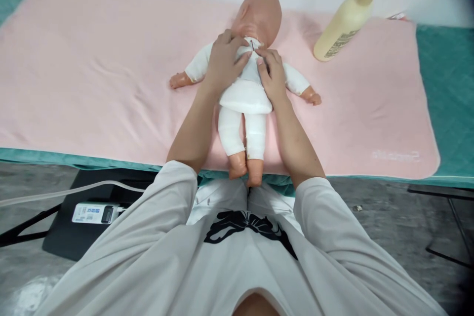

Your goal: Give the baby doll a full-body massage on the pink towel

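A baby doll (246, 96) with a white cloth body lies face down on a pink towel (111, 59), its head away from me and its feet at the near edge. Its arms stretch out to both sides. My left hand (226, 57) rests on the left of the doll's upper back, fingers extended near the neck. On the right of the upper back lies my right hand (273, 70), its fingers also laid on the cloth. A short seam or opening shows between the fingertips, just below the head. Neither hand grips anything.
A pale yellow pump bottle (342, 27) stands to the right of the doll. Under the towel is a green cover (448, 94). Below the table's left side, a black seat (70, 237) carries a white device (94, 213) with a cable. A white wall rises behind.
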The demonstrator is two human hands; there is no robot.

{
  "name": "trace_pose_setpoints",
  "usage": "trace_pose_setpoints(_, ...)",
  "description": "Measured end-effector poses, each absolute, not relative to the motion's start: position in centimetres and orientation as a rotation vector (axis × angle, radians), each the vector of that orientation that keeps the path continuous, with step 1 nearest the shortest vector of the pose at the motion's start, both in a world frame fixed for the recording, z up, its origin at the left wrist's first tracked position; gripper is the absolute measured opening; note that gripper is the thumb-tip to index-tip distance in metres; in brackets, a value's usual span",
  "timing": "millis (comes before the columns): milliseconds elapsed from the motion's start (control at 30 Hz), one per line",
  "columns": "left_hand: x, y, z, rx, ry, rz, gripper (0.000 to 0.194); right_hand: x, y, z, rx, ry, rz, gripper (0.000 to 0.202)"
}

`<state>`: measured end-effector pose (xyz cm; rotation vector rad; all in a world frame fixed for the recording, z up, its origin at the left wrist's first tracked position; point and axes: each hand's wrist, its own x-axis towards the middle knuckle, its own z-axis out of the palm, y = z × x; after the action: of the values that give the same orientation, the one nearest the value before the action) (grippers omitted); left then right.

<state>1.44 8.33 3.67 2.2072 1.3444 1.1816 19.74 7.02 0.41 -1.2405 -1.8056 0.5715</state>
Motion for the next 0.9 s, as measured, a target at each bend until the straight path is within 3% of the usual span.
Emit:
trace_pose_setpoints(133,0.1,7.5,3.3,2.100,1.193,1.570,0.024,19.8,6.5,0.6,-1.345,-1.799,0.564,0.049)
trace_pose_setpoints(267,-0.6,6.3,3.2,1.862,1.432,1.754,0.025,19.9,5.7,0.9,-1.396,-1.785,0.544,0.048)
trace_pose_setpoints(533,-0.9,4.6,2.5,1.759,1.868,1.441,0.058,20.3,4.0,2.6,-1.478,-1.600,0.533,0.055)
trace_pose_setpoints(700,-1.1,4.2,1.2,1.606,1.902,1.354,0.055,19.9,5.8,2.3,-1.525,-1.378,0.433,0.061)
trace_pose_setpoints(900,0.1,5.6,1.0,1.460,1.752,1.108,0.058,18.3,8.1,2.3,-1.523,-1.420,0.688,0.074)
